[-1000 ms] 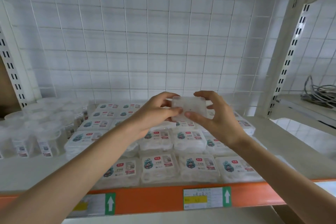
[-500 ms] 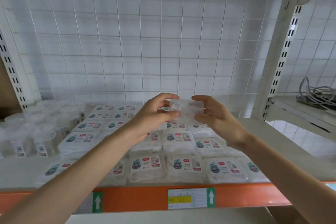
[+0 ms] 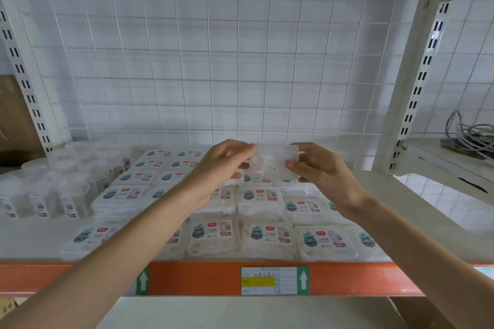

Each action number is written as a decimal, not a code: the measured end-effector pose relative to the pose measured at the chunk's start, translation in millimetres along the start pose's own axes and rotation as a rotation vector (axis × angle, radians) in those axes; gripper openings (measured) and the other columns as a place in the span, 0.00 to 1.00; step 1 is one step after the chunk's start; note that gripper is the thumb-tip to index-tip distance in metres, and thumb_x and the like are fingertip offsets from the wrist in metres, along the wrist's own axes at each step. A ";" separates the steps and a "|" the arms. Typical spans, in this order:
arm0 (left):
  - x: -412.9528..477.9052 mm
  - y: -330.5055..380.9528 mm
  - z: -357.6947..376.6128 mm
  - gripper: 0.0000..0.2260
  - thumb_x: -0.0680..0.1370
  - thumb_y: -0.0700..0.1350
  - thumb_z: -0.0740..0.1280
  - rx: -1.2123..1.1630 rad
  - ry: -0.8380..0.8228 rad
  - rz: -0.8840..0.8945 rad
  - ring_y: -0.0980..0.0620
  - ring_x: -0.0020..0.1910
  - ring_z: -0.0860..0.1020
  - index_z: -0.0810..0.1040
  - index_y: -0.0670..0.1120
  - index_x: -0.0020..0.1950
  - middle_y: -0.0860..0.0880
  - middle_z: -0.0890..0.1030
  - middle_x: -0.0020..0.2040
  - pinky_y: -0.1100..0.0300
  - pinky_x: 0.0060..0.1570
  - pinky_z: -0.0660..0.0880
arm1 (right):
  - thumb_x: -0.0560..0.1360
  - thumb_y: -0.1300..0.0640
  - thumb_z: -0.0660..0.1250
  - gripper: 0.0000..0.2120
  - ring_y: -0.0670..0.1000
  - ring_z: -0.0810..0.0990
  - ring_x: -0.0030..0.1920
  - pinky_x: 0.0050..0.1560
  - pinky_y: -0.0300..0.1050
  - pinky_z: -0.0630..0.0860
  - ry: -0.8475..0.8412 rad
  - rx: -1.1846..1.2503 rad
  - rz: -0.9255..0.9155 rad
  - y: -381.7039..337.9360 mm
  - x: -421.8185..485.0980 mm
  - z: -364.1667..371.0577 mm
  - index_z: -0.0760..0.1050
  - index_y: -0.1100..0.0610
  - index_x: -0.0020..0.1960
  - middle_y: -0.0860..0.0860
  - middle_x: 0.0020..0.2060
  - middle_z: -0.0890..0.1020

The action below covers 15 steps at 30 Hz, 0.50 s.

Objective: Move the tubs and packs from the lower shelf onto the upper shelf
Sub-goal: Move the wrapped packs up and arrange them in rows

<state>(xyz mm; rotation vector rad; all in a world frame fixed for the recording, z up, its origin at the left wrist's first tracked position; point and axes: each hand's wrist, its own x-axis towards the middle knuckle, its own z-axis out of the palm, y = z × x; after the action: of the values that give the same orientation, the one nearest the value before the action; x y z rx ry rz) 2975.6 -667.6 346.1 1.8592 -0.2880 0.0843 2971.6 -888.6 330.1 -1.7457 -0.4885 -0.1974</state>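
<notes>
Both hands are up over the upper shelf; left hand pinches the left end of a clear pack; right hand pinches the right end, thumb on the near face; each grip is narrow and holding that pack. The pack sits roughly level above the middle rows of shelved packs (whether it touches the ones below, cannot tell); its plain side faces the camera. Shelved packs lie flat in rows, labels up; front row just behind the orange beam; a few at the left are stacked. Clear round tubs stand upright at the left, just beside the packs. A price tag sits on the beam between green arrow stickers; wire grid behind; lower shelf shows under the beam; cables lie on the neighbouring shelf at right.
</notes>
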 end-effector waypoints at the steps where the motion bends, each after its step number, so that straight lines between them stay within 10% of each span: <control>1: -0.4 1.6 -1.7 0.14 0.81 0.56 0.62 0.008 0.030 -0.020 0.55 0.52 0.81 0.78 0.48 0.59 0.51 0.82 0.55 0.58 0.54 0.78 | 0.77 0.62 0.68 0.13 0.49 0.83 0.48 0.45 0.38 0.77 -0.007 0.026 -0.012 -0.3 -0.7 -0.2 0.77 0.56 0.61 0.52 0.49 0.86; 8: -6.7 14.7 -4.2 0.20 0.82 0.60 0.57 0.015 -0.054 -0.279 0.45 0.38 0.82 0.76 0.43 0.53 0.41 0.83 0.45 0.53 0.42 0.79 | 0.74 0.69 0.70 0.16 0.50 0.83 0.55 0.54 0.41 0.78 -0.017 0.086 -0.088 4.3 -6.8 0.3 0.79 0.57 0.59 0.51 0.52 0.85; 15: -4.7 5.8 5.2 0.11 0.80 0.42 0.67 -0.271 -0.079 -0.198 0.47 0.41 0.84 0.76 0.40 0.62 0.40 0.83 0.49 0.58 0.42 0.82 | 0.74 0.73 0.68 0.19 0.47 0.79 0.63 0.63 0.45 0.74 -0.029 0.077 -0.089 9.3 -11.8 -0.8 0.81 0.53 0.56 0.46 0.58 0.83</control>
<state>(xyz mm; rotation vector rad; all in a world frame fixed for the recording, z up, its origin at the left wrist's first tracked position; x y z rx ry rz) 2969.3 -673.4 348.9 1.6140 -0.1588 -0.1577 2965.0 -893.4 317.4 -1.6548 -0.5884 -0.2139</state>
